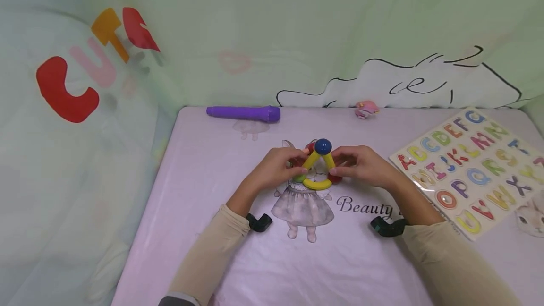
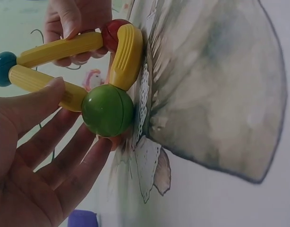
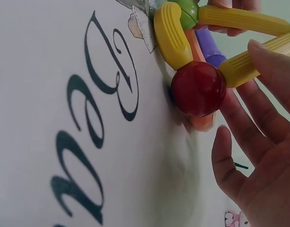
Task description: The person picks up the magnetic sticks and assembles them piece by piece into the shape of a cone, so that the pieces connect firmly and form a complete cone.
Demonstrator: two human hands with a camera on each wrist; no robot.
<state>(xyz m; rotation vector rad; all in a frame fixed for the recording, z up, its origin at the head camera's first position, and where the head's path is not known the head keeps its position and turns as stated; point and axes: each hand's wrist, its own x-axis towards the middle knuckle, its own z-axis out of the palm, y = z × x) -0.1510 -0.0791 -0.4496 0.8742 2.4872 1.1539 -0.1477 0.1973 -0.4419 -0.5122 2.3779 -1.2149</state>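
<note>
Two straight yellow rods and a curved yellow rod form an upright triangle with a blue ball on top. At its lower corners are a green ball and a red ball. My left hand pinches the left yellow rod, thumb in front, with fingers behind the rod and near the green ball. The right yellow rod is pinched by my right hand. An orange piece shows behind the triangle, mostly hidden. Another red ball peeks out beside the blue one.
A purple toy microphone lies along the table's back edge, with a small pink toy to its right. An alphabet puzzle board lies right of my right hand. Printed fabric hangs behind the table.
</note>
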